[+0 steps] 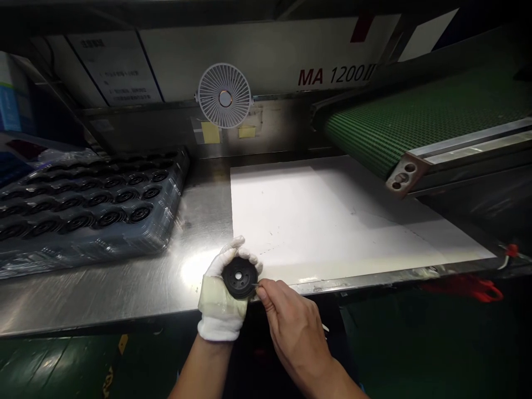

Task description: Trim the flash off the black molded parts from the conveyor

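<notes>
A round black part [240,277] with a bright centre hole and small holes around it rests in my left hand [223,296], which wears a white glove. The gloved fingers curl round its far side. My bare right hand [293,321] is closed in a pinch at the part's right rim. Between thumb and forefinger a small, thin metal tool [255,285] sticks out, its tip against the rim; most of it is hidden by my fingers. Both hands are over the front edge of the metal table [166,285].
Stacked clear trays [160,230] with black round parts stand at the left. A white sheet [299,216] covers the table's middle. A green conveyor [415,116] reaches in from the right; a small white fan [225,95] stands at the back. Something red [477,288] hangs at front right.
</notes>
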